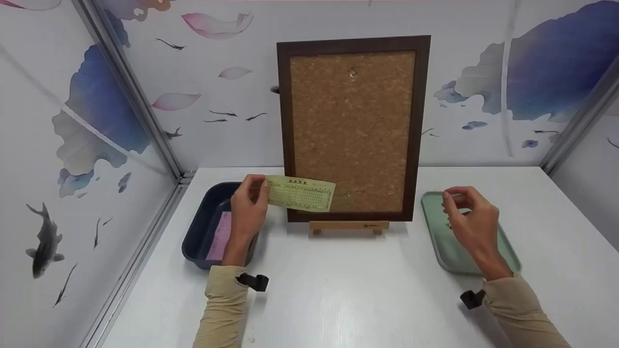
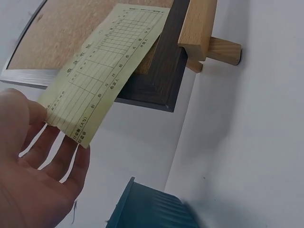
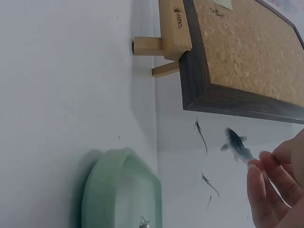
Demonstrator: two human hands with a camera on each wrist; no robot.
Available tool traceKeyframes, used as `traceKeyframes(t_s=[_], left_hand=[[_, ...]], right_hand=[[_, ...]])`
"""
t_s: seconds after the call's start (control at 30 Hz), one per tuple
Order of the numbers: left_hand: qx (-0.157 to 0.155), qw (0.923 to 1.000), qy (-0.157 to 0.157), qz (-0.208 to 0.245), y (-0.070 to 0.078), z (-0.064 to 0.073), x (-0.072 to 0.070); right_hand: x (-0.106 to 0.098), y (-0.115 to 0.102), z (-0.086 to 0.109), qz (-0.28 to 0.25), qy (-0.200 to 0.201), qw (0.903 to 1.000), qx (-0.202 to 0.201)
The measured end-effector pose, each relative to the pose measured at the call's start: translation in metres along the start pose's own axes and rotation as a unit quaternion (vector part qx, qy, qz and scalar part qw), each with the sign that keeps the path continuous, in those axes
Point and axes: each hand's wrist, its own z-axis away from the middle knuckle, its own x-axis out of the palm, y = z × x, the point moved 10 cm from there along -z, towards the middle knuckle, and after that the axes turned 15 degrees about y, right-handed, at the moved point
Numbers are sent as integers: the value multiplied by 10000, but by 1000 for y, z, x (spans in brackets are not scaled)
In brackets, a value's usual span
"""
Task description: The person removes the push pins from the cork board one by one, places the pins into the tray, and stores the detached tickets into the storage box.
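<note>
My left hand (image 1: 249,208) pinches a pale green receipt slip (image 1: 302,194) by its left end. The slip, printed with a ruled grid, overlaps the lower left of a cork board (image 1: 352,130) in a dark wooden frame. Over the far end of a light green tray (image 1: 445,258) hovers my right hand (image 1: 474,212). Its thumb and fingers (image 3: 266,161) curl with their tips brought together; I cannot tell whether something tiny sits between them. A small shiny metal thing (image 3: 144,222) lies in that tray.
A wooden easel (image 1: 348,225) holds the board upright. To the left, a dark blue bin (image 1: 191,249) contains a pink slip (image 1: 220,237). Painted panels (image 1: 232,140) wall in the white table (image 1: 333,295) at the back and sides.
</note>
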Motion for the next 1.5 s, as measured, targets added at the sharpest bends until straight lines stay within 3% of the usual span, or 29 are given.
traceKeyframes(t_s=[0.2, 0.4, 0.8, 1.13, 1.5], left_hand=[[-106, 9996, 97, -248, -9, -1, -17], [-64, 9980, 479, -395, -11, -5, -36], [-273, 9923, 822, -880, -17, -14, -58], [-116, 9905, 1044, -885, -16, -24, -81], [200, 9827, 1361, -1244, -10, -28, -103]], right_hand=[[-4, 10, 2, 153, -73, 9999, 13], [-7, 20, 0, 216, -56, 9997, 115], [-9, 46, -2, 508, -412, 9973, 346], [-16, 68, -3, 817, -830, 9913, 617], [-19, 85, -1, 1077, -1037, 9849, 878]])
